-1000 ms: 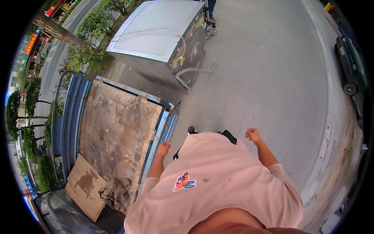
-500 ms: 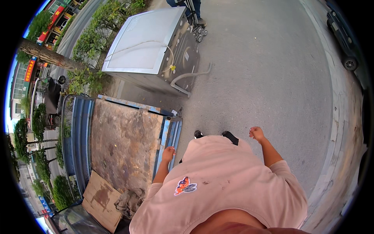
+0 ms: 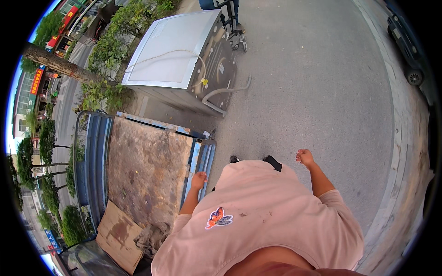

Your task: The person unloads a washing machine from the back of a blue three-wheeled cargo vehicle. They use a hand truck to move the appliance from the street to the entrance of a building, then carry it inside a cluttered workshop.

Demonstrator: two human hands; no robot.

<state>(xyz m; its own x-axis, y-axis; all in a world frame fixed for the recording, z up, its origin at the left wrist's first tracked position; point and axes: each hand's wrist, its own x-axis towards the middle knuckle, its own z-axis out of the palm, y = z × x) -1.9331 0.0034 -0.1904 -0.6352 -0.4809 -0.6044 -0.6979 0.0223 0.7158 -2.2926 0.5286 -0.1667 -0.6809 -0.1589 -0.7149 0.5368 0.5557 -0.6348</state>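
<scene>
From my remote seat, I am seeing the grey road [image 3: 317,96] filling most of the view. On its left, the blue-sided flatbed [image 3: 147,158] is sitting alongside the wearer, its rusty deck facing up. Beyond its far edge, and apart from it, the pale-topped appliance [image 3: 161,37] is standing. Cardboard [image 3: 117,239] is lying at the deck's near end. Across the street, a red banner [image 3: 35,83] is showing yellow characters. The left hand [image 3: 199,179] is hovering near the flatbed's right edge, fingers curling; I cannot tell how tightly. The right hand [image 3: 305,157] is hanging over the road, fingers bending loosely and not closing. On the appliance's side, a small white label [image 3: 221,68] is showing, its print too tiny for reading.
</scene>
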